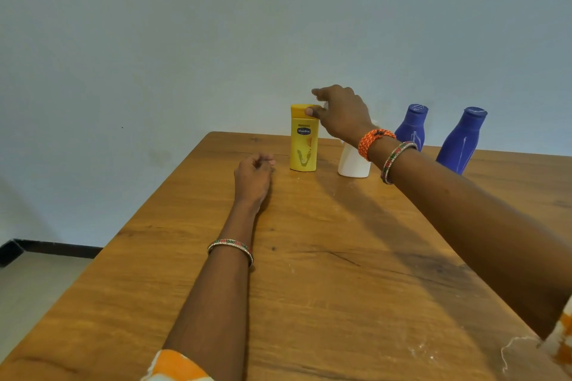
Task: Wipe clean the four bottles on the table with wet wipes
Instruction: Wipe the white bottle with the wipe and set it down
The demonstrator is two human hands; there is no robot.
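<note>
No wet wipe is seen; the yellow bottle (304, 138) cap is touched by the right hand (340, 114), fingers loosely spread, the left hand (253, 176) curled empty on the bench (309, 257), wiping judged unstarted.

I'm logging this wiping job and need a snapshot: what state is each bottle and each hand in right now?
Yellow bottle: upright, cap closed, thumb of the right hand on its cap.
White bottle: upright, top hidden behind the right wrist.
Near blue bottle: upright, cap on, white streaks.
Far blue bottle: upright, cap on, white streaks.
Right hand: reaching, touching the yellow cap.
Left hand: loosely curled on the table, holding nothing.
</note>
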